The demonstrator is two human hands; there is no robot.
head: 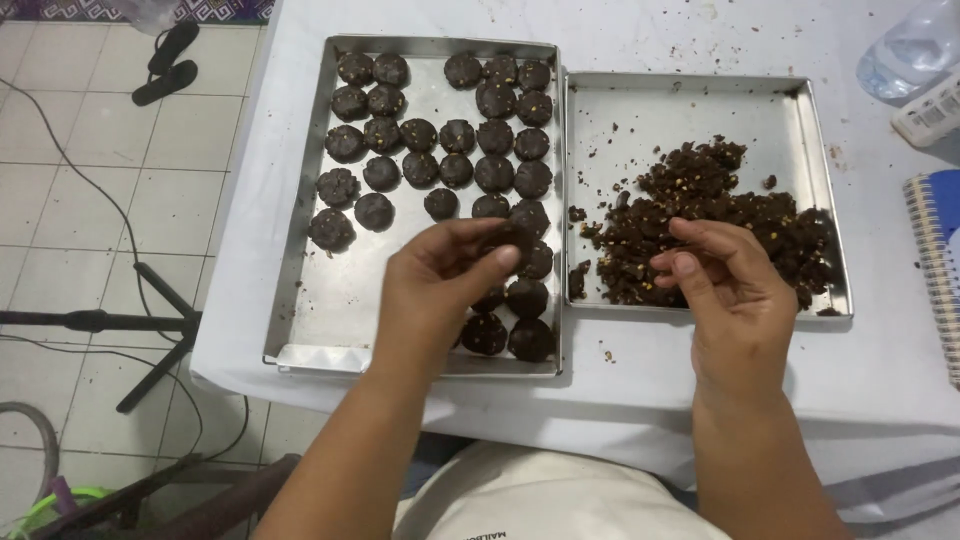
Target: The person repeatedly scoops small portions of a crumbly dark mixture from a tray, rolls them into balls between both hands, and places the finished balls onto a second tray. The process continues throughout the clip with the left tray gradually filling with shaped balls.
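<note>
A bench draped in a white cloth (700,370) carries two shallow rectangular metal trays set side by side, their edges touching. The left metal tray (320,330) holds rows of round, flattened dark brown dough discs (455,135) flecked with pale bits, filling its far half and a column along its right side. The right metal tray (620,110) holds a loose heap of crumbly dark brown dough (720,200) toward its near right corner. The left hand (440,285) hovers over the left tray's right column, its fingers (500,258) pinched closed around a small dark dough piece (512,235). The right hand (725,285) rests at the heap's near edge, its fingers (690,265) curled narrowly together; whether they grip any dough cannot be told.
</note>
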